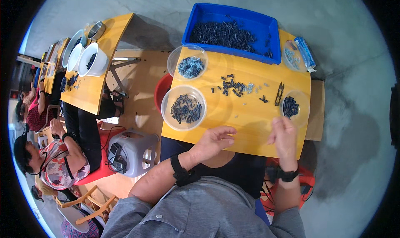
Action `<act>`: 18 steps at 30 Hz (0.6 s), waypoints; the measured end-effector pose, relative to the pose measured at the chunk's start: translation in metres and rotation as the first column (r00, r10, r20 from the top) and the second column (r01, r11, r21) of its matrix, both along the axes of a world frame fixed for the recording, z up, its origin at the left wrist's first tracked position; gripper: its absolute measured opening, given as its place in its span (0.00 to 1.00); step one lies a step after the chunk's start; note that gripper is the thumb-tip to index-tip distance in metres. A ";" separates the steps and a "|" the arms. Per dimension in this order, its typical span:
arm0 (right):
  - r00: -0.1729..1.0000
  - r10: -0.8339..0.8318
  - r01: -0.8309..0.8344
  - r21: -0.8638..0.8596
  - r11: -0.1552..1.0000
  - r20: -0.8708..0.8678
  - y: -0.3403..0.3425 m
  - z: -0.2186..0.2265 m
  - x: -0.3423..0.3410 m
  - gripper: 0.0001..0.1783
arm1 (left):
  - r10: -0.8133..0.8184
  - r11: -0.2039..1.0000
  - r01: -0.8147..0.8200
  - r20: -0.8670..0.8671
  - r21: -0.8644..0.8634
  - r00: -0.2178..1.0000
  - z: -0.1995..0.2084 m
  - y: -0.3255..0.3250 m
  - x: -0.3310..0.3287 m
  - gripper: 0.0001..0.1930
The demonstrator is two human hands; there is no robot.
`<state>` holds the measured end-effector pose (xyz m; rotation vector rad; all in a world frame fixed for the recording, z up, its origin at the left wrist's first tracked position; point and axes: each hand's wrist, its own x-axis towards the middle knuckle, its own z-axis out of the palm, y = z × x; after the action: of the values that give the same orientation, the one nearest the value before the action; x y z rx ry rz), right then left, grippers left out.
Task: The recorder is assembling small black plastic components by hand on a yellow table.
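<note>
Had the tray (266,29) on the table (250,127) at twelve o'clock, tubs (175,56) at ten and nine, loose pieces (237,88) central, snips (278,97) at three

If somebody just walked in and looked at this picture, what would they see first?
Probably the big, bright blue tray at the far side of the yellow table, with lots of small dark pieces in it. Next might be the loose scatter of dark and pale blue bits around the table's middle. Then come the left hand and right hand, raised at the table's near side.
</note>
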<state>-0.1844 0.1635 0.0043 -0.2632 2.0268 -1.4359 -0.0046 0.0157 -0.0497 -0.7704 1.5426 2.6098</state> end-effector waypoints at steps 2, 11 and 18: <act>0.721 0.165 -0.008 0.230 0.973 -0.673 0.013 -0.018 -0.042 0.13 | -0.036 0.992 0.045 0.076 -0.116 0.996 -0.014 -0.002 0.004 0.15; 0.576 0.306 -0.043 0.346 0.937 -0.758 -0.021 -0.034 -0.054 0.09 | -0.058 0.992 0.084 0.256 -0.089 0.965 -0.031 -0.011 0.009 0.13; 0.506 0.420 -0.248 0.339 0.907 -0.753 -0.082 -0.074 -0.021 0.04 | 0.014 1.000 -0.018 0.202 0.016 0.979 -0.044 -0.015 0.012 0.10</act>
<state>-0.2051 0.0818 -0.0694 -1.3986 2.5830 -0.8947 0.0074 0.0009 -0.0935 -1.0143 1.4609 2.4614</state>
